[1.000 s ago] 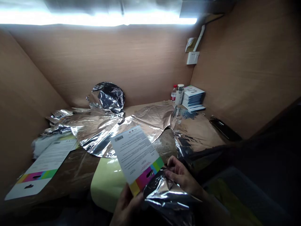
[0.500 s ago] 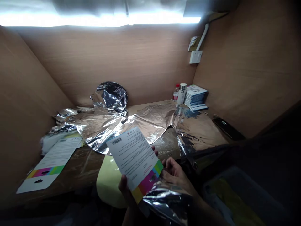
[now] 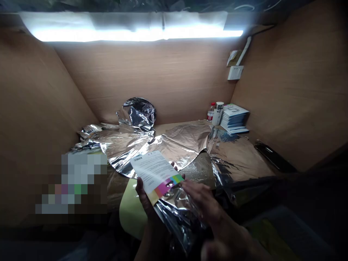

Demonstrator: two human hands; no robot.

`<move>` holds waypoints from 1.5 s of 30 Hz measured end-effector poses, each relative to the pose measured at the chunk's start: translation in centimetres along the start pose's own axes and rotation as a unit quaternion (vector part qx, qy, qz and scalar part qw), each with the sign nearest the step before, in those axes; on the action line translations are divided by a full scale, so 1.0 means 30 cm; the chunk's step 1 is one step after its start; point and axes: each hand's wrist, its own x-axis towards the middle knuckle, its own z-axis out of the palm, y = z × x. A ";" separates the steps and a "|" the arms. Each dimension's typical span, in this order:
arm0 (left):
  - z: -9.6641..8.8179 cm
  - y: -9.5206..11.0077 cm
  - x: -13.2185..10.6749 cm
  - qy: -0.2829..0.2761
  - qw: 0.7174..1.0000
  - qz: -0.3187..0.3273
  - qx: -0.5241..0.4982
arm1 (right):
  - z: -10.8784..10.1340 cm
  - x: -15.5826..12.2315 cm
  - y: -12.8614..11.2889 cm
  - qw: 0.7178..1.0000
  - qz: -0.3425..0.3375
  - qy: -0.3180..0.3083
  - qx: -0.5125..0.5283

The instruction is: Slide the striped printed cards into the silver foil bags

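White printed card with a rainbow-coloured strip (image 3: pixel 153 168): we are holding it tilted in the air over the near edge of the brown worktop (image 3: pixel 199 168), the strip end facing us and the barcode corner pointing toward the back-left corner

Left hand (image 3: pixel 148 206): we are grasping the card by its two sides, thumb on the left, fingertips showing past the right; squeezing too hard could be bowing it, holding too loosely could be letting it drop

Right hand (image 3: pixel 205 201): our fingers are lying straight near the strip's right end, clenching nothing that we can see; blur is hiding whether the tips are touching, and a careless brush could be knocking the card askew

Crumpled silver film (image 3: pixel 181 217): it is hanging below the strip end, short of the worktop's near edge; being thin and slick, it could be tearing on a card corner or sliding off

Shiny silver foil sheets (image 3: pixel 187 139): they are covering much of the worktop; a forearm catching them at the near edge could be dragging them off

Stack of flat white-and-blue boxes (image 3: pixel 233 119): it is standing uneven at the back-right corner, well apart from our hands, so only a pulled sheet could be disturbing it
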 end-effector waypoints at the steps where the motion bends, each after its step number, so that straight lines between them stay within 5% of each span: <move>1: -0.005 0.007 0.008 -0.002 1.000 -0.009 0.001 | -0.014 0.005 -0.013 0.996 -0.053 -0.049 -0.049; 5: -0.007 -0.001 0.019 -0.014 0.998 -0.068 0.005 | 0.009 0.035 -0.019 0.969 -0.129 -0.089 -0.193; 15: 0.012 -0.023 0.035 0.051 0.997 -0.057 -0.024 | 0.097 0.037 0.030 0.969 -0.129 0.039 -0.205; 21: 0.051 -0.057 0.056 0.055 0.997 -0.058 0.005 | 0.096 0.057 -0.010 0.965 -0.052 -0.059 -0.248; 24: 0.072 -0.062 0.106 0.052 0.989 -0.056 0.123 | 0.066 0.107 0.014 0.965 0.016 -0.132 -0.228; 26: 0.070 -0.047 0.153 0.070 0.941 0.009 0.330 | 0.060 0.132 0.060 0.959 0.065 -0.160 -0.226; 28: 0.039 -0.016 0.196 0.087 0.840 0.101 0.526 | 0.077 0.123 0.108 0.953 0.090 -0.166 -0.237; 30: -0.023 0.020 0.222 0.046 0.712 0.141 0.686 | 0.111 0.076 0.138 0.949 0.089 -0.176 -0.247; 34: -0.160 0.056 0.202 -0.178 0.397 0.102 0.895 | 0.126 -0.054 0.142 0.966 0.034 -0.157 -0.201; 35: -0.180 0.059 0.186 -0.209 0.355 0.105 0.905 | 0.110 -0.078 0.146 0.970 0.030 -0.144 -0.194; 37: -0.193 0.066 0.149 -0.229 0.342 0.120 0.904 | 0.068 -0.106 0.173 0.968 0.036 -0.132 -0.209; 42: -0.170 0.089 0.080 -0.264 0.393 0.081 0.877 | 0.007 -0.105 0.292 0.969 0.056 -0.125 -0.204; 45: -0.177 0.085 0.072 -0.221 0.432 0.112 0.867 | 0.013 -0.073 0.316 0.982 0.102 -0.069 -0.144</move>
